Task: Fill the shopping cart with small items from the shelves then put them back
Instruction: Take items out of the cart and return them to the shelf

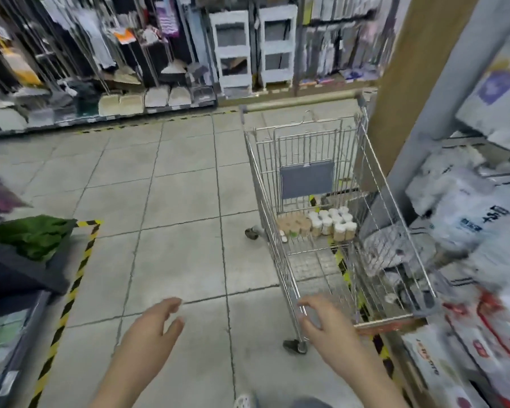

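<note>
The right hand [324, 322] is reaching forward with its fingers [306, 304] spread and loosely curved, gripping nothing; the fingertips are hovering just at the near corner of the silver wire shopping cart [280, 260], and motion blur is making it hard to tell whether they are touching the wire. The left hand [156, 325] is stretching out over the floor to the left of the right fingers, open and relaxed, holding nothing, well apart from the cart.

Beyond the right fingers, inside the cart basket toward its far end, a cluster of small white-capped jars [333, 222] is standing beside a pack of brown cylindrical rolls [293, 225]; their labels are too blurred to read. A grey rectangular panel [306, 179] is hanging on the cart's far wall above them.

To the right of the right fingers, white plastic-wrapped packs on the shelves [465, 207] are smearing into blur and are cut off by the frame edge. To the left of the left fingers, a yellow-and-black striped tape line [71, 290] is running along the grey tiled floor [174, 201], and a green crumpled bag [33, 235] is lying on a dark display that is partly out of frame. Far ahead, a blurred wall of hanging mops and brooms [115, 69] is filling the background.
</note>
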Tool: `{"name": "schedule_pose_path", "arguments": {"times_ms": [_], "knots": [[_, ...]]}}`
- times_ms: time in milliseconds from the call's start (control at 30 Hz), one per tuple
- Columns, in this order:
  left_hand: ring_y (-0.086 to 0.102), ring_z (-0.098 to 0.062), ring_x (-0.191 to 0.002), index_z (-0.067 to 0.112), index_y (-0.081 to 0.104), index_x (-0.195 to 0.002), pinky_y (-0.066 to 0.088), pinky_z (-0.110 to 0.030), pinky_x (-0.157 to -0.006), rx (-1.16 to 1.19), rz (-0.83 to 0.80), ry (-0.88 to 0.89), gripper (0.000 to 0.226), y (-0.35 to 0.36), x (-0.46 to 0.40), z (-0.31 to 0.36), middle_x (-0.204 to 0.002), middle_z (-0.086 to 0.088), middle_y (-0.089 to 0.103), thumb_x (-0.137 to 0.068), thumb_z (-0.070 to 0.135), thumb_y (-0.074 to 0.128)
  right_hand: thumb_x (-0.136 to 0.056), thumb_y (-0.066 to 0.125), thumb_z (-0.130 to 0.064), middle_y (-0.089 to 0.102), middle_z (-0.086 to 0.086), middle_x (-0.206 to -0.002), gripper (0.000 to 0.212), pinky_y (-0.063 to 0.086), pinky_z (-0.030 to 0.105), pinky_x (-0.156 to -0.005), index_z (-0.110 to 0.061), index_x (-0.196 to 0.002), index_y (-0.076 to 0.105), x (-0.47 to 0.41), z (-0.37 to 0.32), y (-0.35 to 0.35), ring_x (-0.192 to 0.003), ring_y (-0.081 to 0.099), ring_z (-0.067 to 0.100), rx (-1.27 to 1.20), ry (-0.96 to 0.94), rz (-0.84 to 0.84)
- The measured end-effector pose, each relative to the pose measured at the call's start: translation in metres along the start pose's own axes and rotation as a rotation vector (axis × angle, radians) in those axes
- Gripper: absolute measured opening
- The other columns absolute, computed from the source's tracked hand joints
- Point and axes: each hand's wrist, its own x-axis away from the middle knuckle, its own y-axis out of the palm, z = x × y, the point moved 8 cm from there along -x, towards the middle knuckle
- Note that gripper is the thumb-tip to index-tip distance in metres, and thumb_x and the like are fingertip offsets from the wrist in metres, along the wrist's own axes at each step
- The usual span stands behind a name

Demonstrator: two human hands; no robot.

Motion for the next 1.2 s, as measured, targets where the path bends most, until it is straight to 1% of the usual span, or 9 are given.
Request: {"name": "schedule_pose_path", "arguments": {"times_ms": [167, 367, 467, 567, 733, 800, 900, 1033, 1200], "knots": [[0.051, -0.005, -0.115, 0.024, 0.051, -0.130, 0.037, -0.018, -0.092, -0.052, -0.115, 0.280, 0.035, 0.002, -0.098, 0.076, -0.127, 0.013, 0.056, -0.096, 0.031, 0.051, -0.097, 0.051, -0.021, 0.060, -0.014, -0.105, 0.023, 0.037, 0.000, -0.070, -0.035, -0.115, 0.054, -0.036, 0.012, -0.010, -0.089, 0.057, 0.002, -0.100, 0.153, 0.048], [0.044, 0.002, -0.121, 0.029, 0.046, -0.134, 0.032, -0.014, -0.098, -0.138, -0.292, 0.558, 0.038, 0.034, -0.189, 0.167, -0.133, 0.018, 0.049, -0.097, 0.036, 0.047, -0.094, 0.054, -0.013, 0.058, -0.016, -0.099, 0.024, 0.043, 0.022, -0.077, -0.027, -0.114, 0.057, -0.100, 0.049, -0.026, -0.099, 0.061, 0.013, -0.188, 0.367, 0.162], [0.043, -0.001, -0.124, 0.029, 0.042, -0.138, 0.032, -0.015, -0.098, -0.252, -0.335, 0.646, 0.040, 0.036, -0.234, 0.201, -0.137, 0.017, 0.046, -0.099, 0.037, 0.043, -0.095, 0.053, -0.018, 0.060, -0.012, -0.108, 0.024, 0.041, 0.015, -0.075, -0.027, -0.116, 0.057, -0.147, 0.049, -0.032, -0.094, 0.059, 0.005, -0.213, 0.380, 0.197], [0.043, -0.003, -0.126, 0.029, 0.041, -0.138, 0.032, -0.016, -0.099, -0.331, -0.346, 0.686, 0.040, 0.029, -0.279, 0.219, -0.139, 0.016, 0.046, -0.099, 0.038, 0.041, -0.096, 0.052, -0.019, 0.060, -0.012, -0.112, 0.027, 0.042, 0.018, -0.083, -0.022, -0.123, 0.058, -0.198, 0.044, -0.035, -0.103, 0.058, 0.007, -0.263, 0.409, 0.197], [0.050, -0.004, -0.116, 0.027, 0.044, -0.136, 0.038, -0.017, -0.093, -0.376, -0.389, 0.666, 0.039, 0.022, -0.353, 0.226, -0.135, 0.013, 0.050, -0.098, 0.036, 0.044, -0.096, 0.052, -0.016, 0.062, -0.002, -0.114, 0.024, 0.032, 0.002, -0.068, -0.014, -0.119, 0.060, -0.272, 0.028, -0.038, -0.096, 0.051, 0.004, -0.307, 0.385, 0.189], [0.051, -0.004, -0.114, 0.027, 0.045, -0.135, 0.038, -0.017, -0.090, -0.419, -0.414, 0.677, 0.038, 0.025, -0.376, 0.229, -0.133, 0.012, 0.052, -0.098, 0.035, 0.045, -0.095, 0.052, -0.015, 0.065, 0.002, -0.112, 0.020, 0.040, 0.005, -0.070, -0.012, -0.113, 0.062, -0.287, 0.032, -0.030, -0.094, 0.057, 0.011, -0.347, 0.442, 0.161], [0.051, -0.005, -0.116, 0.027, 0.046, -0.134, 0.037, -0.018, -0.091, -0.460, -0.465, 0.743, 0.037, 0.037, -0.402, 0.245, -0.132, 0.013, 0.052, -0.098, 0.035, 0.045, -0.093, 0.053, -0.015, 0.068, 0.007, -0.103, 0.010, 0.045, 0.027, -0.084, -0.017, -0.096, 0.062, -0.300, 0.044, -0.014, -0.097, 0.063, 0.021, -0.440, 0.539, 0.168], [0.051, -0.006, -0.117, 0.030, 0.050, -0.131, 0.038, -0.019, -0.092, -0.484, -0.572, 0.867, 0.034, 0.067, -0.425, 0.281, -0.128, 0.013, 0.055, -0.097, 0.032, 0.047, -0.094, 0.053, -0.016, 0.065, 0.004, -0.096, 0.008, 0.038, 0.018, -0.067, -0.022, -0.089, 0.056, -0.310, 0.055, 0.001, -0.085, 0.059, 0.018, -0.445, 0.607, 0.186], [0.055, -0.016, -0.109, 0.023, 0.053, -0.129, 0.043, -0.027, -0.087, -0.578, -0.734, 1.041, 0.034, 0.130, -0.445, 0.323, -0.122, 0.004, 0.059, -0.096, 0.023, 0.047, -0.094, 0.053, -0.016, 0.068, 0.002, -0.088, 0.012, 0.042, 0.020, -0.064, -0.025, -0.089, 0.059, -0.322, 0.087, 0.022, -0.076, 0.059, 0.013, -0.544, 0.783, 0.256]]}}
